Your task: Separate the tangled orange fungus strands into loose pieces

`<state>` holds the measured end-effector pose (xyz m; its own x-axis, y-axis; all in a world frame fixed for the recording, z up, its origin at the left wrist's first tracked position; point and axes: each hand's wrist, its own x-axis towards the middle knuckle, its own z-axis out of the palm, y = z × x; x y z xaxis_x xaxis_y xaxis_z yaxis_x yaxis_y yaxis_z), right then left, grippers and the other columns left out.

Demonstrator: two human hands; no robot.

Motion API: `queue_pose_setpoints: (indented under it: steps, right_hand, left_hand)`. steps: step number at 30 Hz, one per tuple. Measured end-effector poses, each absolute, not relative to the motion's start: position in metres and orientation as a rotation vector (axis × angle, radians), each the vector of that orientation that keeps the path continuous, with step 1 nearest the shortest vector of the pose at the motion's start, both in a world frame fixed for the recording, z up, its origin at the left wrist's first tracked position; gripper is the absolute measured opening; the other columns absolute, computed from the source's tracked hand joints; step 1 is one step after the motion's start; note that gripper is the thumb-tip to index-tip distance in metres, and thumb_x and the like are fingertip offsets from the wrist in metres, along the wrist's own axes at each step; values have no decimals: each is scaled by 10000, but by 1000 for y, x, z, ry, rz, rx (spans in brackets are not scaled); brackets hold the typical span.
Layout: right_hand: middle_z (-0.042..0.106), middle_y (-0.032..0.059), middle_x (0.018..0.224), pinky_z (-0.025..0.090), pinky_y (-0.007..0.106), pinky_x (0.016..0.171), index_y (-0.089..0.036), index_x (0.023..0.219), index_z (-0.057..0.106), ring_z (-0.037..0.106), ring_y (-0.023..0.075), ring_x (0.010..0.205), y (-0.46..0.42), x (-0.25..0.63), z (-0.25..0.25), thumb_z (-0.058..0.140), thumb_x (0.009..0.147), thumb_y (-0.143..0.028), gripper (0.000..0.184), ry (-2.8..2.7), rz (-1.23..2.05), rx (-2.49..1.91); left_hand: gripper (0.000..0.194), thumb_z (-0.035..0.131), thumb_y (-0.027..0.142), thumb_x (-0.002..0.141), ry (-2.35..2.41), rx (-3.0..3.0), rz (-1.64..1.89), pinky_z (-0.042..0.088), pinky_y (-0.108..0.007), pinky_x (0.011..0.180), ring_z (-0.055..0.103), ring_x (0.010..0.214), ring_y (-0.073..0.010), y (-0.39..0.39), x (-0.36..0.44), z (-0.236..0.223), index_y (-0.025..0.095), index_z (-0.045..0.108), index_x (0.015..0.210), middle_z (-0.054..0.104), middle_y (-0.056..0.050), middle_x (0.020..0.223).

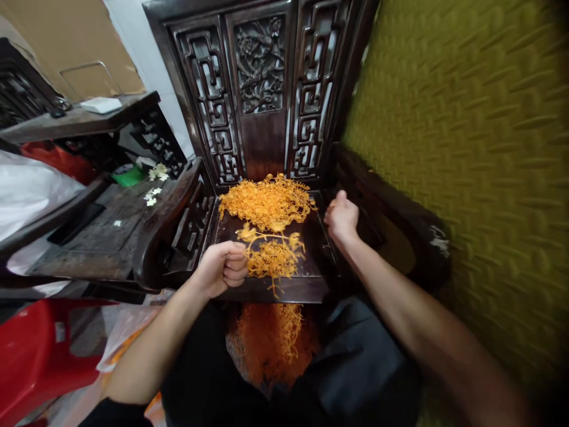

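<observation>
My left hand (224, 270) is closed in a pinch on an orange branched plastic-looking sprig (270, 236), which stretches to the right over the chair seat. Off to the right, my right hand (343, 218) is a closed fist, raised near the chair's right armrest; whatever its fingers hold, if anything, is hidden. A large heap of tangled orange sprigs (267, 201) lies at the back of the dark wooden seat (227, 230). Partly behind the held sprig, a smaller orange clump (273, 260) sits at the seat's front edge, with one strand hanging over.
More orange pieces (290, 332) lie below the seat between my knees. The carved chair back (264, 139) rises ahead, and a yellow-green textured surface (462, 148) flanks the right. At left are a second wooden chair (89, 237) with pale scraps and a red plastic stool (31, 350).
</observation>
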<state>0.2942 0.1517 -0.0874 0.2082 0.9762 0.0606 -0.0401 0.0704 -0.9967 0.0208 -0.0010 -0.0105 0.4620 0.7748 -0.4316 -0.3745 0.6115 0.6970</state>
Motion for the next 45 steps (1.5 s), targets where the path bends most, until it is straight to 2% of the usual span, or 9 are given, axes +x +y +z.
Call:
queue_pose_setpoints:
  steps: [6,12,16,23,30,34,37,40,45]
  right_hand:
    - [569,-29,624,282,247,460,-181,1094,708,408,97,481,115,290,-72,694,843,-651,533,-1226,1006,-1040]
    - [352,-53,546,246,275,515,-156,907,761,312,104,526,82,265,-42,558,866,-779,656,-1587,1163,-1007]
    - [464,-33,580,287,264,521,-175,735,681,379,100,546,84,264,-47,689,794,-742,571,-1722,1299,-927]
    - [265,-117,474,182,217,396,-234,694,461,206,59,405,121,295,-51,739,762,-609,472,-925,1089,-963]
    - [694,23,747,281,246,412,-161,956,680,400,69,428,102,279,-61,635,748,-292,250,-1281,1386,-1090]
    - [509,-32,630,217,246,444,-177,1078,748,346,86,496,84,268,-57,594,836,-332,325,-1423,1402,-1023]
    - [463,-22,595,253,253,476,-187,917,757,369,106,536,76,261,-48,651,877,-513,346,-1661,1367,-1004]
    - [458,-17,579,288,254,486,-199,635,590,377,99,537,85,259,-44,777,777,-616,478,-1670,1148,-1044]
    - [263,-87,535,158,236,417,-244,671,450,179,78,450,115,271,-54,706,802,-665,510,-1141,1095,-1038]
  left_hand:
    - [373,516,217,847,822,549,695,128,-168,369,120,429,-53,7,5,-18,213,272,565,155,83,552]
    - [377,543,237,828,824,553,606,129,-162,369,125,427,-47,2,11,-21,214,265,574,167,83,554]
    - [367,551,242,818,825,551,579,131,-162,363,124,419,-43,1,19,-23,215,279,574,175,84,547]
    - [359,557,235,762,867,530,589,117,-162,337,119,396,-47,0,20,-30,229,269,548,180,78,492]
    - [359,541,220,791,925,483,570,103,-164,334,110,388,-43,9,17,-35,218,298,527,172,74,504]
    - [380,601,210,778,909,475,582,92,-157,329,120,382,-33,12,16,-42,220,316,528,187,80,501]
    - [380,628,205,754,935,488,581,82,-154,324,120,379,-26,11,19,-44,223,324,527,199,83,497]
    - [371,614,186,726,1009,486,577,80,-155,322,125,368,-27,13,24,-45,227,309,519,191,83,491]
    - [367,612,175,662,1034,478,581,51,-158,312,112,346,-25,22,23,-51,236,295,487,178,88,458]
